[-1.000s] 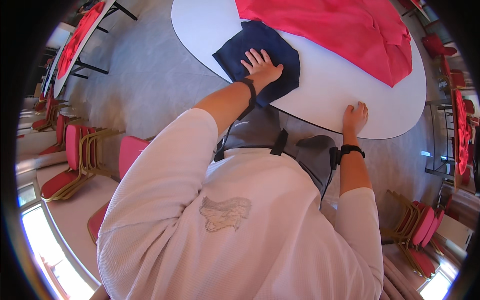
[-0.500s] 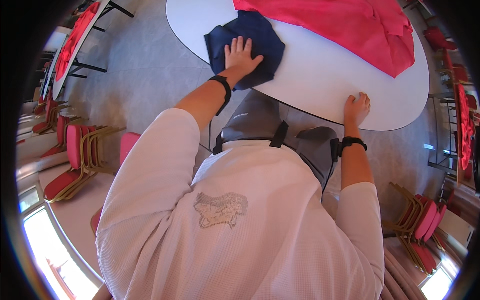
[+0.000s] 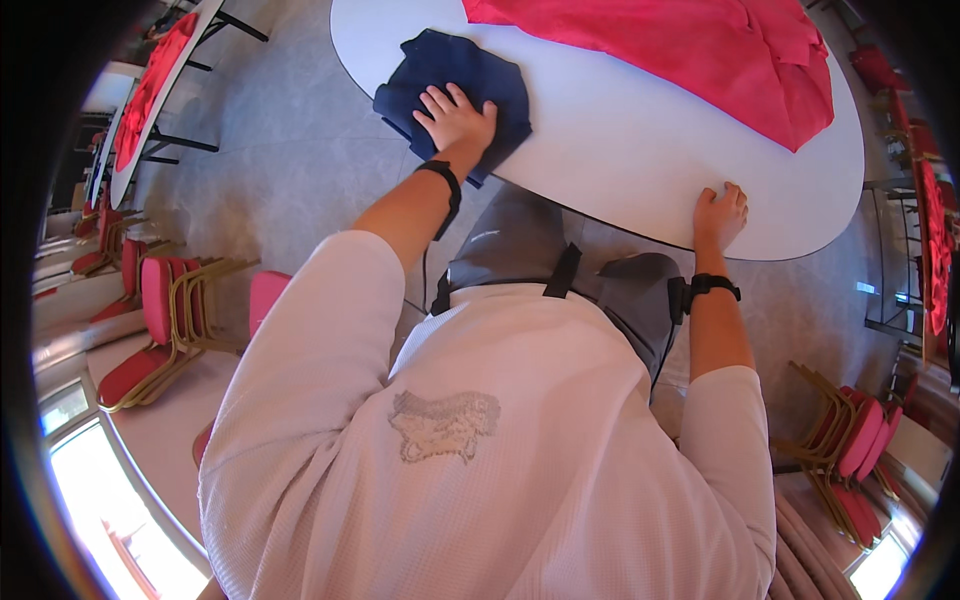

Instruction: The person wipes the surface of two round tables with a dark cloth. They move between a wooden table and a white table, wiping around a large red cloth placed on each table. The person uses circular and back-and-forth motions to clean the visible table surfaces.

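Note:
My left hand (image 3: 458,118) lies flat with its fingers spread on a folded dark navy cloth (image 3: 497,78). The cloth sits at the left part of the white oval table (image 3: 600,160), and its near left side hangs past the table's edge. Beyond it, a large red-pink cloth (image 3: 690,60) is spread in soft folds over the far side of the table. My right hand (image 3: 722,214) rests on the tabletop near the front edge, its fingers curled in loosely and nothing visible in them.
Stacked red chairs with gold frames stand on the left (image 3: 165,310) and right (image 3: 850,440). Another table with red cloth (image 3: 150,90) is at the far left, and more red cloth (image 3: 936,245) lies at the right rim. My legs are close to the table's front edge.
Under my left hand, the navy cloth has slid to the left and turned slightly, exposing more white tabletop on its right. My right hand stays at nearly the same spot on the table.

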`<move>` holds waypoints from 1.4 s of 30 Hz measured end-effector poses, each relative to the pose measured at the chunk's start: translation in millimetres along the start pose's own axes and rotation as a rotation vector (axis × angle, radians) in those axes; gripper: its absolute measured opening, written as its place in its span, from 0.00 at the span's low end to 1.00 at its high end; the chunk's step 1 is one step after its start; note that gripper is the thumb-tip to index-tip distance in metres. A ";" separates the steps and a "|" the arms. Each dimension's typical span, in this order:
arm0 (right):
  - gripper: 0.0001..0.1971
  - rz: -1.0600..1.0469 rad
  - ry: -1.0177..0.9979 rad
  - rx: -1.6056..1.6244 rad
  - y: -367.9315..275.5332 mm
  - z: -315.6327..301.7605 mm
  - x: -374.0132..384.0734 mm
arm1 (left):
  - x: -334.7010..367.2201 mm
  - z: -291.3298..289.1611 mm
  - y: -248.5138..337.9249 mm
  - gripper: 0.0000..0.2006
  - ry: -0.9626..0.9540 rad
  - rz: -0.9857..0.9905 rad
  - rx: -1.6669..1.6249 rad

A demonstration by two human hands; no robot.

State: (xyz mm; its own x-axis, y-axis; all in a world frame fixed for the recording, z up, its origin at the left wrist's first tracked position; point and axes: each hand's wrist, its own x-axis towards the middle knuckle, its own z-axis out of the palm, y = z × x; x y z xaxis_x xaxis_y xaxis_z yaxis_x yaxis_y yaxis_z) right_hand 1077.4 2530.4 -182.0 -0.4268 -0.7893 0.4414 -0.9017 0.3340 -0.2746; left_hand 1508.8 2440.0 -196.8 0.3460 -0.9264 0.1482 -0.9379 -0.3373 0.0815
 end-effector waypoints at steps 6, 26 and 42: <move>0.20 -0.007 -0.014 0.021 0.9 1.5 0.3 | -38.9 -14.4 43.6 0.42 -0.047 0.339 0.009; 0.20 -0.011 -0.010 0.058 1.7 -1.5 -2.3 | -54.7 -29.2 53.3 0.40 -0.063 0.580 -0.026; 0.19 -0.019 -0.004 0.093 7.3 2.8 -1.9 | 15.9 -1.0 -6.1 0.38 0.049 0.565 -0.042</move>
State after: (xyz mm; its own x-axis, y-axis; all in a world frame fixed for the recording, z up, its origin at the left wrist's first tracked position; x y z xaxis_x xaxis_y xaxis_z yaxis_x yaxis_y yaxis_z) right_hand 1071.9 2532.9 -187.2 -0.4093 -0.7971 0.4440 -0.8992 0.2697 -0.3446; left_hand 1520.1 2427.5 -193.9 -0.2078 -0.9518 0.2256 -0.9761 0.2168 0.0156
